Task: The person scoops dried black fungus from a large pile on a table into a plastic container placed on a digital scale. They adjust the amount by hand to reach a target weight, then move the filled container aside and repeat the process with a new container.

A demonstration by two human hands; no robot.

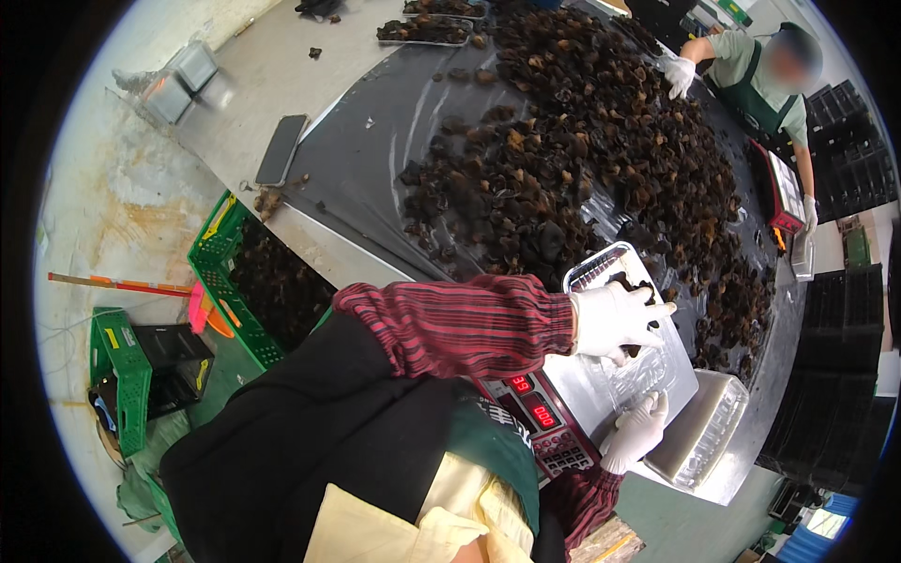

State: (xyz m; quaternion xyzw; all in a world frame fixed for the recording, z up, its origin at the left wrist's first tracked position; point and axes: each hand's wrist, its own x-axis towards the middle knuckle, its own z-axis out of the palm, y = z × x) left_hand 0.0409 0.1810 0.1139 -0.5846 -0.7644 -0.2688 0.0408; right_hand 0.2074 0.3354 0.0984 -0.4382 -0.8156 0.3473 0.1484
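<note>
My left hand (619, 320), in a white glove, is over a clear plastic tray (598, 264) on a digital scale (556, 436). Its fingers are spread, with dark wood ear mushrooms under and between them; whether it grips any, I cannot tell. My right hand (637, 429), also gloved, is at the tray's near right edge, with fingertips close together; its hold is unclear. The scale has a steel plate and lit red digits. Beyond the tray, a large heap of wood ear mushrooms (563, 162) covers much of the dark sheet. A stack of clear trays (704, 429) stands right of the scale.
A phone (281, 150) lies at the table's left edge. Filled trays (426, 30) sit at the back. A green crate (274, 281) of mushrooms stands at left. Across the heap, a co-worker (757, 91) in gloves works near another scale (778, 183). Black crates (820, 366) are stacked at right.
</note>
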